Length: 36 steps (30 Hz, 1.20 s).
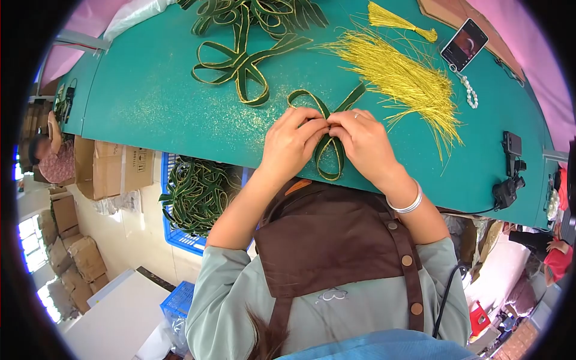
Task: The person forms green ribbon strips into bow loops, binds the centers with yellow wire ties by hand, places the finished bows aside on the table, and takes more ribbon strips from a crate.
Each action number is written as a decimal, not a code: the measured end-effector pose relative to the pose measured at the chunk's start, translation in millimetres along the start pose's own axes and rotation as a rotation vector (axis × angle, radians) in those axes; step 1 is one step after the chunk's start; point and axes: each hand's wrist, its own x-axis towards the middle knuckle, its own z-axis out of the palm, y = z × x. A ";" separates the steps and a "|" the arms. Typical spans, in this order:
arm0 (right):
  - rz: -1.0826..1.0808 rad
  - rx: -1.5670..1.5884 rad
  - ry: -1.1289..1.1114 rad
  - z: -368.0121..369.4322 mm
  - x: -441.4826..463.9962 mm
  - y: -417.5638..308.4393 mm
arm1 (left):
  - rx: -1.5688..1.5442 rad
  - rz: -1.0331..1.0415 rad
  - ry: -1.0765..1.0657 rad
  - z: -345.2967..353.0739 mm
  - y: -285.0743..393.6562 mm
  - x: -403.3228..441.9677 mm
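Observation:
Between my two hands is a green ribbon bow (pixel 329 158) with gold edges, held near the front edge of the green table (pixel 180 120). My left hand (pixel 292 139) pinches the bow's centre from the left. From the right, my right hand (pixel 362 139), with a ring on a finger, pinches the same spot. The fingertips nearly meet and hide the middle of the bow. Loops and a tail stick out above and below them. Another green bow (pixel 243 63) lies flat beyond my left hand, and a pile of such bows (pixel 258 15) sits farther back.
Gold wire ties (pixel 402 75) lie spread at the right, with a bundled bunch (pixel 402 22) behind. A phone (pixel 465 45) with a beaded strap and a black device (pixel 510 171) are farther right. A blue crate (pixel 174 231) of bows stands below the table's edge. Another person (pixel 55 159) sits far left.

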 end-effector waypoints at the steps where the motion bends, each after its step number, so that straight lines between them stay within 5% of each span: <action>1: 0.001 0.002 -0.005 -0.1 -0.6 0.8 | 0.011 0.029 0.007 -0.3 0.2 1.2; 36: -0.014 -0.335 -0.040 9.3 3.1 -1.0 | 0.058 0.061 -0.001 -1.7 -5.7 3.2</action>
